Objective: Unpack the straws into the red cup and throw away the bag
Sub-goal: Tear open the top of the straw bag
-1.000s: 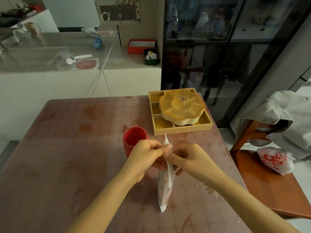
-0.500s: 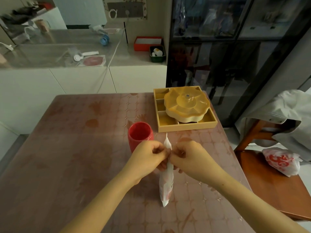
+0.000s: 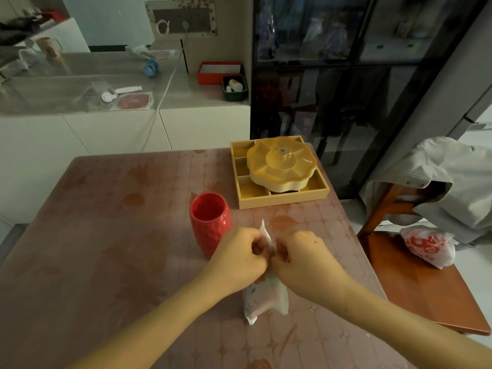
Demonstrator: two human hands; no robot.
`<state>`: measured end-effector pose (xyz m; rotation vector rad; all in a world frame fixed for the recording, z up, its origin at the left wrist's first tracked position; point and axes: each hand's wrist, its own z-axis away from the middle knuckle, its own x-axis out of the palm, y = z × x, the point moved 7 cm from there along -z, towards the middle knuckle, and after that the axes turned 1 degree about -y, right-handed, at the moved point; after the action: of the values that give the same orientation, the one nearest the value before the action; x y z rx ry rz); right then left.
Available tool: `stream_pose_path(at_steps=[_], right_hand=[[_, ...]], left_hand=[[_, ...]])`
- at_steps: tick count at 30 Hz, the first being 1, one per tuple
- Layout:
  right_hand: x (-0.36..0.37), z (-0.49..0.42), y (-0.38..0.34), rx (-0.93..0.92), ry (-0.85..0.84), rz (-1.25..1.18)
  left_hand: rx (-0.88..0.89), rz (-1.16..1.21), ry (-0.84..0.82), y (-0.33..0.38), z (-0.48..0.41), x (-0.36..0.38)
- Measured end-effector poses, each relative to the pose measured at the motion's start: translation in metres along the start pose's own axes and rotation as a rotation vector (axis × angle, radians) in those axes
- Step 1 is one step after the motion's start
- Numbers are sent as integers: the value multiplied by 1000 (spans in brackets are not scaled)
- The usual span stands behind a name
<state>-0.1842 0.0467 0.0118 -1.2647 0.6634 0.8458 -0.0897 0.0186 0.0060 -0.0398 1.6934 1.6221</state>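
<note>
A red cup stands upright and empty on the table, just beyond my left hand. The white bag of straws stands on its lower end on the table between my wrists, pinkish contents showing through. My left hand and my right hand both pinch the bag's top edge from either side, knuckles nearly touching. A white corner of the bag sticks up between them. No straws show outside the bag.
A yellow divided tray with a flower-shaped lidded dish sits at the table's far right. To the right, a wooden chair holds a red-and-white plastic bag and a grey jacket. White cabinets and a dark glass cabinet stand behind.
Both hands keep their pinch on the bag's top. The bag has turned, its lower part now showing broader, and the hands sit slightly lower against it.
</note>
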Motion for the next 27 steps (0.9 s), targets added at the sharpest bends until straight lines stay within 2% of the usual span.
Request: stream_pose_path(at_steps=[5,9,13,18,20,23,25,27], right_hand=[[6,-3,14,126,-225,-332],[9,-4,12,119,-292,-347],[3,-5,9,104,-269,-350],[-13,-12,11,9,-36,28],[-26,-10,22,50,19,95],[-32,-2,24,17,45,193],[-31,1,15,-33,51,166],[-36,-1,10,-30,37,56]], left_hand=[[-106,17,-74,-4,-7,1],[-168,61,-153,-5,-7,4],[-168,119,-100,-9,-3,2],[-103,11,-15,-3,10,-1],[-111,-58,-50,-3,17,-6],[-132,-176,-128,-3,19,-23],[-95,-165,-153,1,16,-29],[-29,-119,-92,1,10,-38]])
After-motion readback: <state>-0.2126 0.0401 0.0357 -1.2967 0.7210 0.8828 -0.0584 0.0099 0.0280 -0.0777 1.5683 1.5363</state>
